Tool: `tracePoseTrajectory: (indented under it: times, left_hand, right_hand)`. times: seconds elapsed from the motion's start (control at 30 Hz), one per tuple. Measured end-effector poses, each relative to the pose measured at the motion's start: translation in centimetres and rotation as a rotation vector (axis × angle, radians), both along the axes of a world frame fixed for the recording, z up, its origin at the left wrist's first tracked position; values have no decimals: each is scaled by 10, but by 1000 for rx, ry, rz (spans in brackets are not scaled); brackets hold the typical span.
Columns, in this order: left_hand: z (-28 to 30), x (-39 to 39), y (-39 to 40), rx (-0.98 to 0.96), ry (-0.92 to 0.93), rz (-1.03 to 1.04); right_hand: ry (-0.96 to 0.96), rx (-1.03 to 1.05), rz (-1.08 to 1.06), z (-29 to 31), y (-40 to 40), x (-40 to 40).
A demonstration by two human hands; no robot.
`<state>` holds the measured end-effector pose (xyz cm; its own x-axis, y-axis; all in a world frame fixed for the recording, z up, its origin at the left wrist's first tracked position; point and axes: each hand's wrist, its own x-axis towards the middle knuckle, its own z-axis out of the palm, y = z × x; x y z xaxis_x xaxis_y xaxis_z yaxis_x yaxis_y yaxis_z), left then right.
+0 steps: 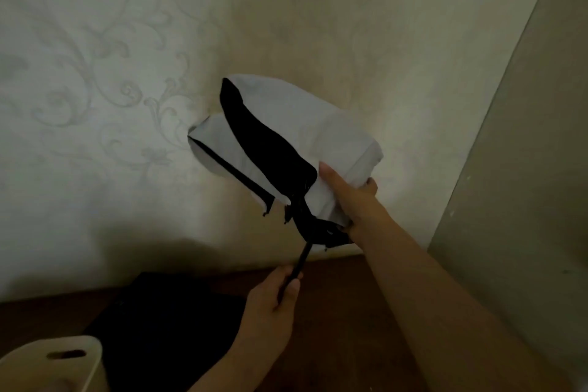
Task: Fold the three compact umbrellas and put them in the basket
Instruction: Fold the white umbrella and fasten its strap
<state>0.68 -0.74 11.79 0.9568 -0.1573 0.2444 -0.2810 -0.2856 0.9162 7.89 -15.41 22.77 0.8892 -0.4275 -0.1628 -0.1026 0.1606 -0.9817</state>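
The umbrella [286,140], canopy grey outside and black inside, is held up before the wall [95,57], its canopy half collapsed and pointing toward 11 o'clock. The right hand [350,194] has its fingers curled into the grey fabric at the canopy's 4 o'clock edge. The left hand [273,293], at 6 o'clock below, grips the black shaft. The basket [63,356] sits at 8 o'clock on the counter [334,344], beside a dark object [165,321].
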Motion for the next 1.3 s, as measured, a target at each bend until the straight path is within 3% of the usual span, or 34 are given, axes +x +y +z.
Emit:
tracePoseTrajectory:
  times: [0.17,0.4,0.57,0.67,0.7,0.9,1.03,1.3]
  left_hand:
    - [9,9,1,14,-45,-41]
    - [11,33,12,225,-10,-128]
    - [-5,36,33,242,298,-76]
    - [-10,34,27,-35,725,-80]
    - [-11,35,26,-115,785,-79]
    - [12,47,11,-285,649,21]
    - [41,55,1,-460,669,53]
    - [77,56,-16,-828,651,-60]
  right_hand:
    - [-285,5,-13,7,2,0]
    - [-357,-50,-111,14,-2,15]
    - [-467,-51,-101,27,-12,30]
    - [-492,-37,-93,32,-13,38]
    - [-496,-32,-86,33,-12,41]
    - [-476,-10,-73,38,-3,51]
    - [-500,-9,-52,38,4,48]
    - [-514,-3,78,20,22,34]
